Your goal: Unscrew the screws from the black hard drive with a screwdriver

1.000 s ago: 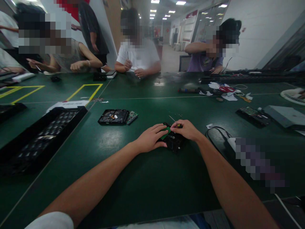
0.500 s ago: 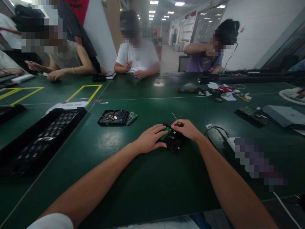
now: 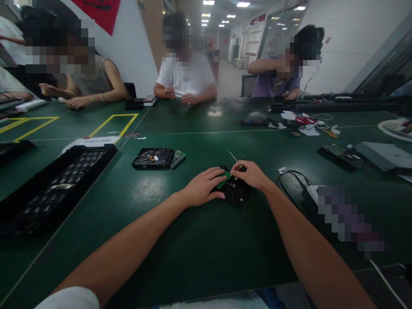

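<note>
Between left hand [image 3: 205,187], gripping it, and right hand [image 3: 249,174], holding a screwdriver [image 3: 235,159], lies a black drive [image 3: 236,194].

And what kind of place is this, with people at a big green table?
Probably an electronics workshop: the left hand touches a green board on a black device, the right hand holds a thin screwdriver, and a bare circuit board lies beside another device.

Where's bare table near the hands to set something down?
Two patches look bare: one bordered by the tray, the left drive and the left forearm; another between it and the right forearm, nearer than the held drive. It's crowded just beyond the right hand, around the tool and tiny bits, and rightward, by the cable.
</note>
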Available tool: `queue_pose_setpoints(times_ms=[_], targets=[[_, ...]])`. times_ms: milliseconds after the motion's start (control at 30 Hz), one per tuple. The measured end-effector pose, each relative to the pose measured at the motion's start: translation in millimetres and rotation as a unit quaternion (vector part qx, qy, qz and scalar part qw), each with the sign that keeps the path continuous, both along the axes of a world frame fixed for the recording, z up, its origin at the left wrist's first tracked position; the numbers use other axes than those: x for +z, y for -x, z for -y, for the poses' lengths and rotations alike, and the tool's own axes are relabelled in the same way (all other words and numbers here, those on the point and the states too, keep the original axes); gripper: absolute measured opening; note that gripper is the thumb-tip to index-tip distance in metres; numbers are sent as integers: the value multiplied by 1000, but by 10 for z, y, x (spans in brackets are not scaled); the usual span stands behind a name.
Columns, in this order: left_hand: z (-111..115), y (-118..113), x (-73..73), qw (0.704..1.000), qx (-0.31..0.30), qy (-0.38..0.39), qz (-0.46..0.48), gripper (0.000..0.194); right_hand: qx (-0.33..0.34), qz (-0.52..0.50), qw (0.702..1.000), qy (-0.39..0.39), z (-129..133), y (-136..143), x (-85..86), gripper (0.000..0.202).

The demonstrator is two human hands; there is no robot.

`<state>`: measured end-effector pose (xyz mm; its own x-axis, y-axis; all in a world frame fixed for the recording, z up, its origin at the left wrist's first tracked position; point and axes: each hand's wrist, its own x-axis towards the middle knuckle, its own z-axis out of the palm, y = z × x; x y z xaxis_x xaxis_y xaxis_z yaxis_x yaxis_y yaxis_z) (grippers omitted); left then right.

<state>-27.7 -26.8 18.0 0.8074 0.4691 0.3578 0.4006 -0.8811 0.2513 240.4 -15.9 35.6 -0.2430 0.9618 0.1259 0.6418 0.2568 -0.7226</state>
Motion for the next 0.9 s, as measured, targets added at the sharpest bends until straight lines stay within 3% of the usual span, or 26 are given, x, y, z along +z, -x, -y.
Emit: queue_pose_setpoints(times_ms=[900], targets=[[2, -4, 20, 1000, 0, 3, -1, 71, 2, -4, 1000, -2, 5, -11, 0, 18]])
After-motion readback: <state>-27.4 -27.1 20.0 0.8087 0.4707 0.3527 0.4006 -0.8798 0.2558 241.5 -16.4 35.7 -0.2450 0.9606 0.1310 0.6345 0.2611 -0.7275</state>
